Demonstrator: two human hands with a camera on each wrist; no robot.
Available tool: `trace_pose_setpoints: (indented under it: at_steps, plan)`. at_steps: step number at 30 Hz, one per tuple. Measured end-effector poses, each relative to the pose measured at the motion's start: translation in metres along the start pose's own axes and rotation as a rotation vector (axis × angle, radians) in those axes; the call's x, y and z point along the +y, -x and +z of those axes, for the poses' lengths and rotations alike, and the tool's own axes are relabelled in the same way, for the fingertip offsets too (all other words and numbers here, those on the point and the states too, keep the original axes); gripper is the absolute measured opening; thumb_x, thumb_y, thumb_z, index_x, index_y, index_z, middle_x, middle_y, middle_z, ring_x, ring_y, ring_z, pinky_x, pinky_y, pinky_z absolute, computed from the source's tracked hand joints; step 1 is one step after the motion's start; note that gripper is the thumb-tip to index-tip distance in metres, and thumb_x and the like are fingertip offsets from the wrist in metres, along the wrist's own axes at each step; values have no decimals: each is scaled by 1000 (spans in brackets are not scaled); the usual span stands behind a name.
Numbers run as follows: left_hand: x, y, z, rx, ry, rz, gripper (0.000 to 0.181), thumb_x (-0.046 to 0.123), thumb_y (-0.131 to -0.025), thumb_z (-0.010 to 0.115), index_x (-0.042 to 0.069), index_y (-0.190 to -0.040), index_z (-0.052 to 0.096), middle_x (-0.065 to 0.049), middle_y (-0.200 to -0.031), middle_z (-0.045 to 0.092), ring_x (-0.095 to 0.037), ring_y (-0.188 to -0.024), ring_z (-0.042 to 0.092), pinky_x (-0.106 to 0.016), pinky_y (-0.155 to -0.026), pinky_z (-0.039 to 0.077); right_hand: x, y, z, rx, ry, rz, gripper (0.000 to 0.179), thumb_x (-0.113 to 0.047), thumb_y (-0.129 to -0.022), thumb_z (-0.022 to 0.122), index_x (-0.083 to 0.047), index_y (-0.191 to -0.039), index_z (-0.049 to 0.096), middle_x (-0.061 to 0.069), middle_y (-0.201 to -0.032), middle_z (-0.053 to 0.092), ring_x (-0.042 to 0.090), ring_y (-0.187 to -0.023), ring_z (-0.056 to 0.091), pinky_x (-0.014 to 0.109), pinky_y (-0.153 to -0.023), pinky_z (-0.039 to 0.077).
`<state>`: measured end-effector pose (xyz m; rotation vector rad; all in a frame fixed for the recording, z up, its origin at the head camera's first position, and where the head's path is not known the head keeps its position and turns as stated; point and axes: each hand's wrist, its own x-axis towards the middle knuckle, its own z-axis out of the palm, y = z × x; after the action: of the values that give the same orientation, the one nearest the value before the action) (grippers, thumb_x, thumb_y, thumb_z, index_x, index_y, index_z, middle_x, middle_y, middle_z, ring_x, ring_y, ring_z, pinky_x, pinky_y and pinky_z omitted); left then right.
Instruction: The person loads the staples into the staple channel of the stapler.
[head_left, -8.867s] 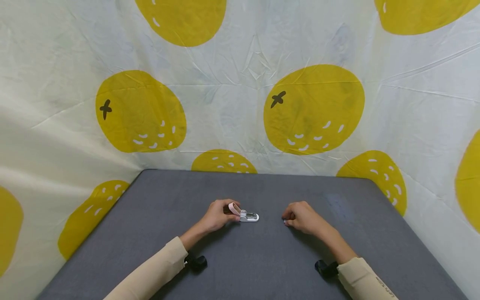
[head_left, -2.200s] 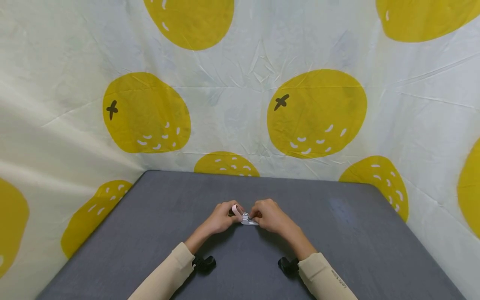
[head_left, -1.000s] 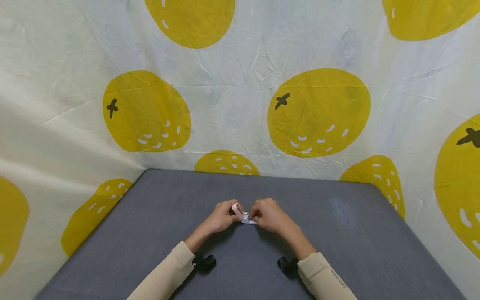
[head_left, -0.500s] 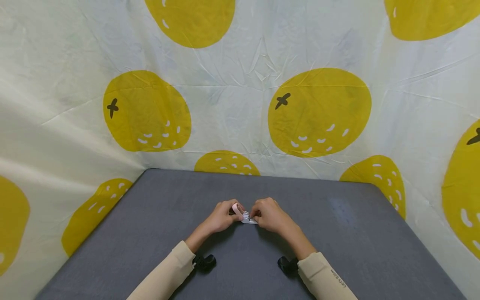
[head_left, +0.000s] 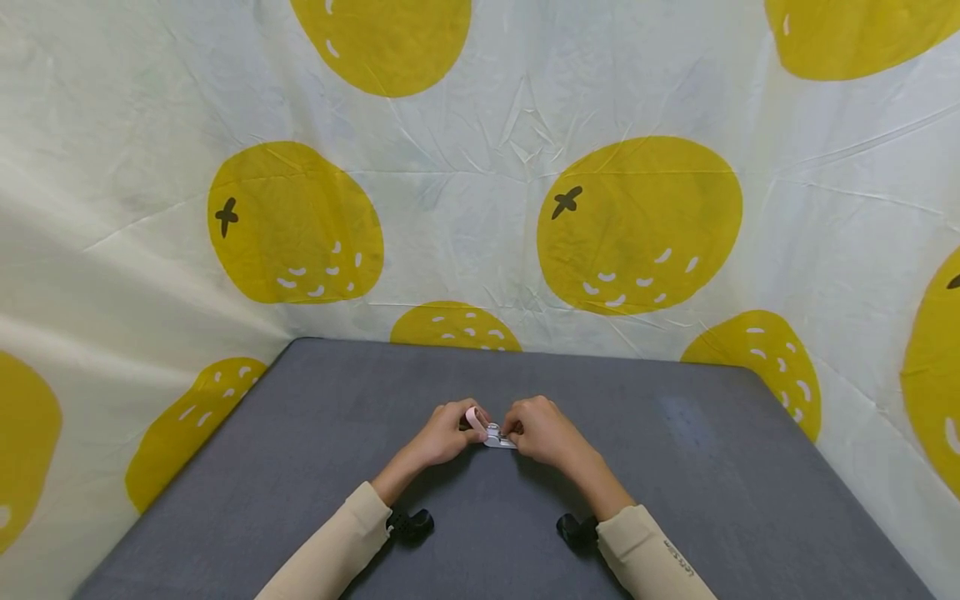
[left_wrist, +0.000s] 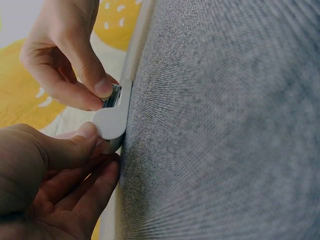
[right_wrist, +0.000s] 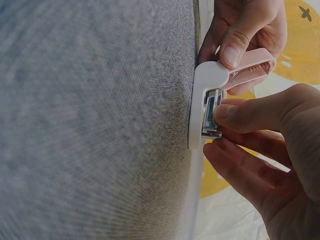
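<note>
A small white and pink stapler (right_wrist: 209, 76) lies on the grey table with its pink top (right_wrist: 252, 67) swung up, baring the metal staple channel (right_wrist: 218, 134). My left hand (head_left: 444, 433) grips its hinged end, the thumb on the white round side. My right hand (head_left: 542, 429) is at the channel, thumb and forefinger pinching what looks like a strip of staples (right_wrist: 210, 107) set in it. The fingers partly cover the strip, so how far down it sits cannot be told. In the left wrist view the stapler's white base (left_wrist: 111, 122) rests flat on the table.
The grey padded table (head_left: 360, 375) spreads around both hands, its far edge meeting a white cloth (head_left: 465, 225) with yellow fruit prints. Black wrist cameras (head_left: 411, 527) hang below both sleeves, close to the tabletop.
Early on, my right hand held a small piece apart, to the right of the opened stapler. It then came left to the staple channel. Over the last second both hands hardly move.
</note>
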<state>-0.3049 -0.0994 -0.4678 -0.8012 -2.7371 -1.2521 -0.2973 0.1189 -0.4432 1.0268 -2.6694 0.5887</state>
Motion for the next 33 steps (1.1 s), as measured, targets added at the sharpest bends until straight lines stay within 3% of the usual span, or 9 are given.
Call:
trace_pose_setpoints:
  at_steps: [11,33]
  plan:
    - [-1,1,1,-4,-1,3,19,10,-93,76,11,-111,74,-5,-110,77,-20,-101,72,-42,-90,56,-2,-1,-1,-26,-7,12,18,4,-81,72,-9,-85,84,3,-83,79,16,-73,70,25,-62,51]
    - [3,-1,0,-5,-10,-6,18,10,-93,76,11,-111,74,-4,-108,77,-18,-99,72,-34,-86,56,3,0,-1,-40,-59,25,20,3,-83,70,-10,-89,84,2,-86,78,19,-80,72,28,-67,54]
